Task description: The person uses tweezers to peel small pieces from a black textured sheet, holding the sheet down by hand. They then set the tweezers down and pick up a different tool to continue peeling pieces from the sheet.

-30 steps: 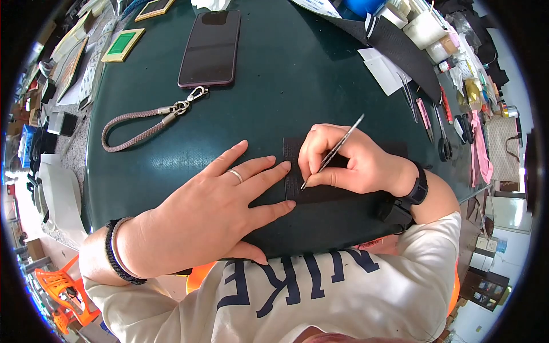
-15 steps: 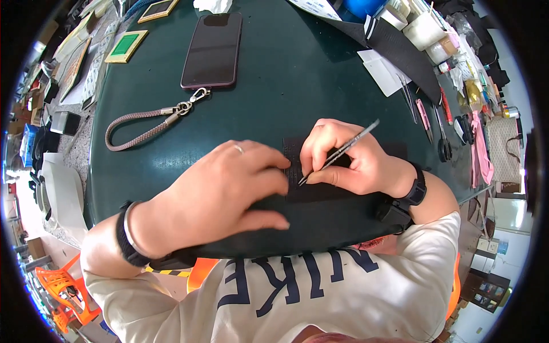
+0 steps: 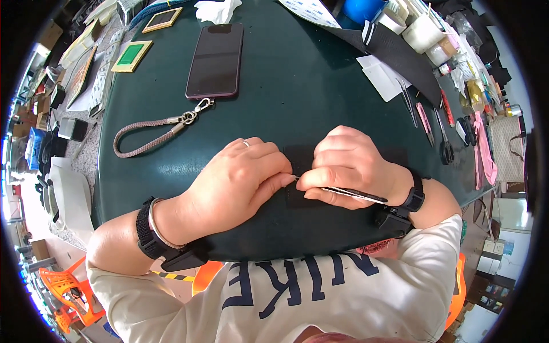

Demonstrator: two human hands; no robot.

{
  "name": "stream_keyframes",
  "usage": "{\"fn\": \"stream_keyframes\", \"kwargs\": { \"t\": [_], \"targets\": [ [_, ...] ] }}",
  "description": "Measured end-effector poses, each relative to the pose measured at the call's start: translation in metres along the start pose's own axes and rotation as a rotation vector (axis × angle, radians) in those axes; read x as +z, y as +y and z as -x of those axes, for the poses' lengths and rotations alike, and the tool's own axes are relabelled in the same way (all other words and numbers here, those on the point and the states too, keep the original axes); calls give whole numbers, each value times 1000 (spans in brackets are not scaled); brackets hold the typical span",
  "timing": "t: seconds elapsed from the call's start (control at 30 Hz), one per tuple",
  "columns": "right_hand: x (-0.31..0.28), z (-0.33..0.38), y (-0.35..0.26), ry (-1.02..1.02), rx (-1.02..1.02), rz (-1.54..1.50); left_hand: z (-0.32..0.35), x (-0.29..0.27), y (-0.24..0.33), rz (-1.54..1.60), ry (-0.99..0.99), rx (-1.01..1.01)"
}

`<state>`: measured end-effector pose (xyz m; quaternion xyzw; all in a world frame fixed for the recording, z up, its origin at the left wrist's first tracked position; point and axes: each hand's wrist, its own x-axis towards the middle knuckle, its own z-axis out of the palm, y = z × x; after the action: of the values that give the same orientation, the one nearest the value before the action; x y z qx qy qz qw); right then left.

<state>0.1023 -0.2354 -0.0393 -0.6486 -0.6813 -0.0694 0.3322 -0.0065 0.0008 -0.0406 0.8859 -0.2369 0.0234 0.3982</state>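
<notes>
Slim silver tweezers [image 3: 354, 195] lie in my right hand [image 3: 349, 166], whose fingers are curled round them. Their back end sticks out to the right below the thumb. My left hand [image 3: 240, 177] is closed, thumb and forefinger pinched close to my right fingertips. A tiny pale bit shows between the two hands, too small to name. Beneath both hands lies a flat black pad [image 3: 300, 198] on the dark green table mat [image 3: 274, 114]; my hands cover much of it.
A phone [image 3: 215, 63] with a braided wrist strap [image 3: 146, 138] lies at the far left, near small framed chips [image 3: 132, 55]. On the right are another pair of tweezers [image 3: 408, 104], a pink cutter [image 3: 425, 120], scissors [image 3: 445, 143], white cards [image 3: 380, 77] and a black strip [image 3: 400, 57].
My left fingers have closed into a pinch and come up to my right hand. The tweezers have turned in my right hand, their back end now pointing right and toward me.
</notes>
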Motion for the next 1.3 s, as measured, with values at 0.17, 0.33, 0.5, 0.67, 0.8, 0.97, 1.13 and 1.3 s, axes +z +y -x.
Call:
{"fn": "stream_keyframes", "kwargs": {
  "t": [0.17, 0.33, 0.5, 0.67, 0.8, 0.97, 1.13, 1.3],
  "targets": [
    [2, 1, -4, -26, 5, 16, -1, 0, 6, -17, 15, 26],
    [-14, 8, 9, 41, -33, -12, 5, -2, -2, -104, 159, -55],
    [-11, 13, 12, 95, 323, -174, -3, -23, -3, 15, 109, 37],
    [-11, 1, 8, 85, 905, -690, 6, -11, -3, 79, -106, 407],
    [-13, -7, 4, 162, 833, -823, 15, -8, 3, 3, -201, 461],
    [-23, -10, -3, 63, 736, -910, 19, -8, 12, -163, -233, 438],
    [-29, 6, 8, -58, 742, -712, 20, -9, 11, -170, -238, 421],
    [-12, 2, -9, -57, 357, -226, 22, -5, 10, -148, -215, 406]
  ]
}}
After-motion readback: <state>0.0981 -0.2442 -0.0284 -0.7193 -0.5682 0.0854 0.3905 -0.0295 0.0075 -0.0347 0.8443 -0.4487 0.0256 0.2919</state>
